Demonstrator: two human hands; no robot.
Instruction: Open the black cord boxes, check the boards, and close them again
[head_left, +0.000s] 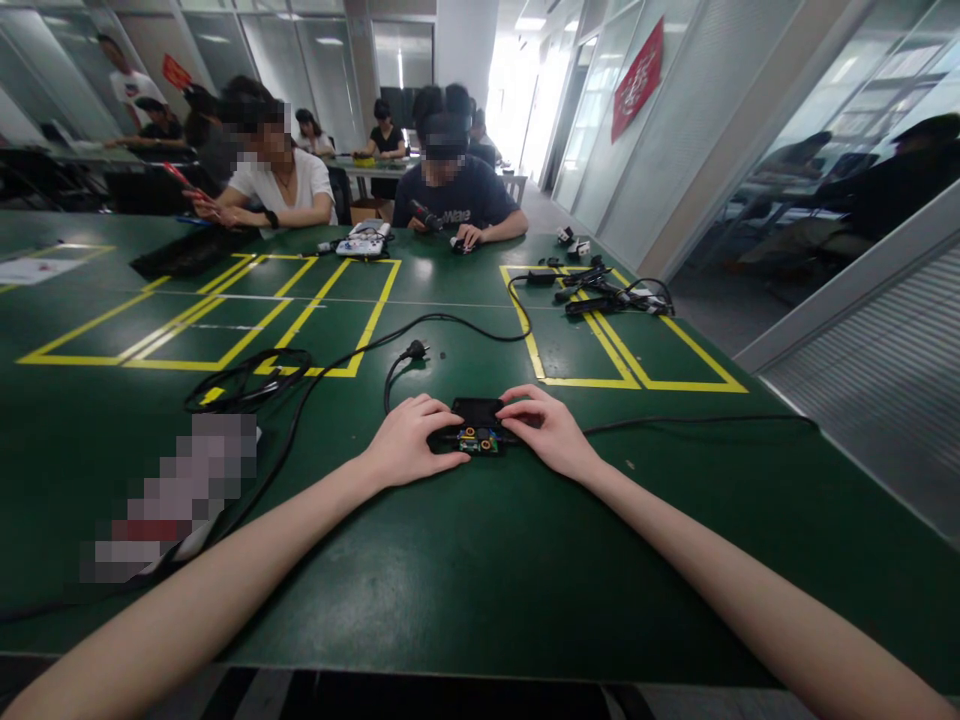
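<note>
An opened black power adapter (489, 450) lies on the green table, straight ahead. A circuit board (478, 440) with copper-coloured rings shows inside its lower half, and the black cover (477, 409) stands along the far side. My left hand (411, 440) is closed around the left end of the adapter, thumb on the near side and fingers on the far side. At the right end, my right hand (551, 430) grips the adapter with thumb and fingers bent near the cover. Its exact contact with cover or cable is hard to see. A black cable (697, 420) runs off to the right.
A plug (416, 350) on a short cord lies beyond my left hand. Coiled cable (247, 380) and a blurred-out object (180, 490) are on the left. Adapters and cables (600, 290) are piled at the far right. Two co-workers sit across the table (420, 580).
</note>
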